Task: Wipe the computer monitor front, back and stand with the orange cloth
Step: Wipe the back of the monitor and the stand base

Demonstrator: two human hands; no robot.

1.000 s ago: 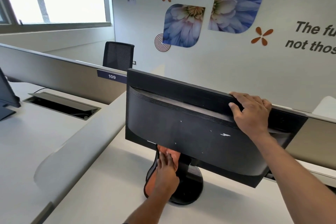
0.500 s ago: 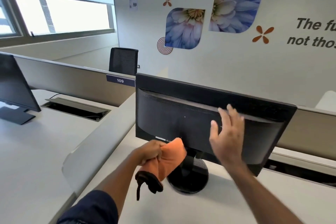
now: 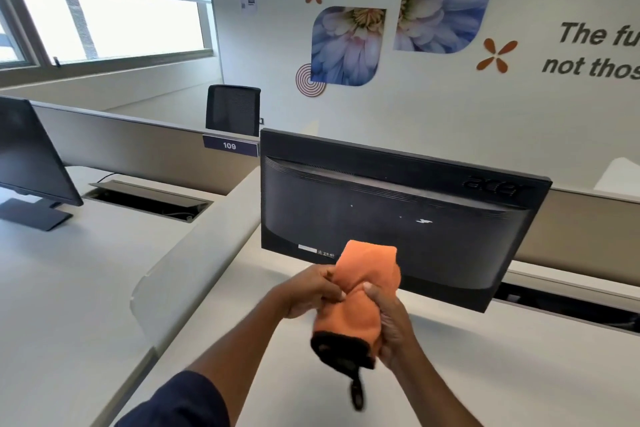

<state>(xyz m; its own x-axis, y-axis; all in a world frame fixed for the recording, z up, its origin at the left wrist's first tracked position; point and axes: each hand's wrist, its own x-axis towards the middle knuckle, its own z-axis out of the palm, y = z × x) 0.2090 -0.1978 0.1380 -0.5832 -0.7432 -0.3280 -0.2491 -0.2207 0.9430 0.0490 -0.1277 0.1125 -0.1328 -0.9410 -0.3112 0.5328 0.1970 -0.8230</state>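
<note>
Centrally, a soft orange microfibre cloth (image 3: 363,288), bunched into a thick roll with a black stitched hem at its lower end, was held between two bare hands above a smooth, pale grey tabletop (image 3: 485,374). The left hand (image 3: 311,291) pinched the roll's left side with curled fingers and thumb. The right hand (image 3: 391,326) wrapped around its right side and lower part. A small dark loop hung blurred beneath the hem.

Just beyond the hands was the back of a black matte plastic computer monitor (image 3: 398,218), a wide rectangle tilted slightly down to the right. Fine ridged vent lines ran across its upper part, an embossed logo sat in its upper right corner, and a small white label lay near its lower left edge. The cloth's rounded top overlapped the monitor's lower edge; whether they touched could not be told. The stand was hidden behind the cloth and hands.

To the left, a second dark flat monitor (image 3: 27,156) stood on a neighbouring desk beside a recessed metal cable hatch (image 3: 149,198). A grey partition (image 3: 138,146) carried a dark blue "109" label (image 3: 229,146), and a black mesh office chair (image 3: 233,111) stood behind it.
</note>
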